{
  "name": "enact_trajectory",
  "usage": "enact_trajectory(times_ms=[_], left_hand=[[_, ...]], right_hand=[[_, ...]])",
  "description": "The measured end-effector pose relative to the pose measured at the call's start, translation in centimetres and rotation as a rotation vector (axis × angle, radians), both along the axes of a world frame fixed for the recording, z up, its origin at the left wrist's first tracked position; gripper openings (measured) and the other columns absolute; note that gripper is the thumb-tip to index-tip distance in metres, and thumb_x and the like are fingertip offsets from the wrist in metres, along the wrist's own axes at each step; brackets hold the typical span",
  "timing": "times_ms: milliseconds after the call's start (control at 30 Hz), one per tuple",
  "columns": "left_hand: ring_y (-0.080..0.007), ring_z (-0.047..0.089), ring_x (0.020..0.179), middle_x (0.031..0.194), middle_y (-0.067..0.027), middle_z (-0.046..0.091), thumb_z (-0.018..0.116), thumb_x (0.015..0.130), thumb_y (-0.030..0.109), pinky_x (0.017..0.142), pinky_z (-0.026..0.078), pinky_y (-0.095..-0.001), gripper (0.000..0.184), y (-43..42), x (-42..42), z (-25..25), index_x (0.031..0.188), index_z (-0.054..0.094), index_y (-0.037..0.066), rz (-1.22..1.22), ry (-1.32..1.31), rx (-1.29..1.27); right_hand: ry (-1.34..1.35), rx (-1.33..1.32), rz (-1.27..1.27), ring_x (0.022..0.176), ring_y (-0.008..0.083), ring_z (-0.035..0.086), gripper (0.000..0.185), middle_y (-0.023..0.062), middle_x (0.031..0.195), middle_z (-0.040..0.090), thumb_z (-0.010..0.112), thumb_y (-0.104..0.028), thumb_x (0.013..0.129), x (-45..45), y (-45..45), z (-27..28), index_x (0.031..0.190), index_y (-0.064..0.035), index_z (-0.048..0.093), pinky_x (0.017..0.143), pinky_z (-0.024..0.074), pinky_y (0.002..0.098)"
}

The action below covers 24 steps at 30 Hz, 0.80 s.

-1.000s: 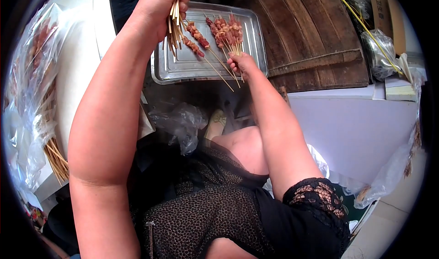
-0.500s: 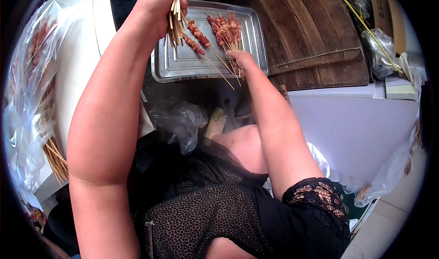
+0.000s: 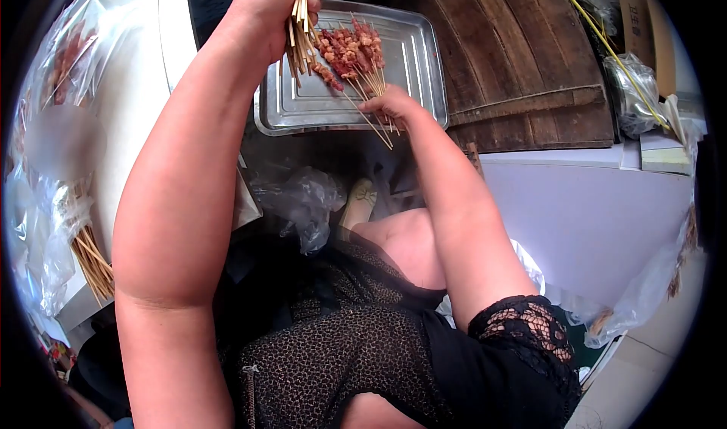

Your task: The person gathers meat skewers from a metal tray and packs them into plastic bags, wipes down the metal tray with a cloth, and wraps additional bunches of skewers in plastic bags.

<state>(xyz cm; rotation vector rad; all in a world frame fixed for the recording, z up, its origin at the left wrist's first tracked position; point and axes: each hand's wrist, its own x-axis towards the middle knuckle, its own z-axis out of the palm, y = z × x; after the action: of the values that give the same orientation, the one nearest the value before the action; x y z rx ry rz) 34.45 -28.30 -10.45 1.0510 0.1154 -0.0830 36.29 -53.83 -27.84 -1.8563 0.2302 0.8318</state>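
Observation:
My left hand [image 3: 276, 5] is closed round a bundle of wooden skewers [image 3: 300, 39] whose ends point down over the left side of a metal tray [image 3: 424, 73]. What is at the bundle's other end is out of view. My right hand [image 3: 390, 103], at the tray's near edge, grips the sticks of several meat skewers [image 3: 354, 50]. Their meat lies fanned over the middle of the tray. One more meat skewer [image 3: 327, 75] lies beside them on the left, its bare stick reaching past the near edge.
On the left, clear plastic bags [image 3: 57, 224] cover more skewers [image 3: 92, 262] on a pale surface. Dark wooden boards [image 3: 522, 58] stand right of the tray. A crumpled plastic bag [image 3: 307, 198] lies below it. At the right is a yellow cord [image 3: 606, 46].
My right hand has shifted the meat skewers left across the tray, over the spot where loose ones lay. My left hand has moved only slightly.

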Motion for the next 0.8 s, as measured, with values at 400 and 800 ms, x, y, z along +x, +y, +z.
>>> enact_trajectory(times_ms=[400,800], left_hand=[[-0.0043,0.045,0.043,0.053,0.0025,0.048,0.059,0.080,0.013,0.042,0.040,-0.0178,0.019,-0.2,-0.3,0.3,0.064,0.049,0.010,0.026,0.015,0.053],[-0.0149,0.057,0.058,0.068,-0.0071,0.062,0.070,0.059,0.016,0.056,0.048,-0.0318,0.023,-2.0,-3.1,5.3,0.071,0.064,-0.003,0.200,-0.029,0.461]], right_hand=[[0.069,0.044,-0.049,0.056,0.0146,0.055,0.047,0.0068,0.075,0.061,0.075,-0.011,0.066,0.6,-1.1,-0.7,0.108,-0.0029,0.056,0.048,0.0423,0.0282],[-0.318,-0.575,0.189,0.089,0.0305,0.059,0.061,0.0178,0.097,0.063,0.063,-0.051,0.070,1.9,-1.4,-1.3,0.106,-0.0015,0.061,0.078,0.0445,0.0400]])
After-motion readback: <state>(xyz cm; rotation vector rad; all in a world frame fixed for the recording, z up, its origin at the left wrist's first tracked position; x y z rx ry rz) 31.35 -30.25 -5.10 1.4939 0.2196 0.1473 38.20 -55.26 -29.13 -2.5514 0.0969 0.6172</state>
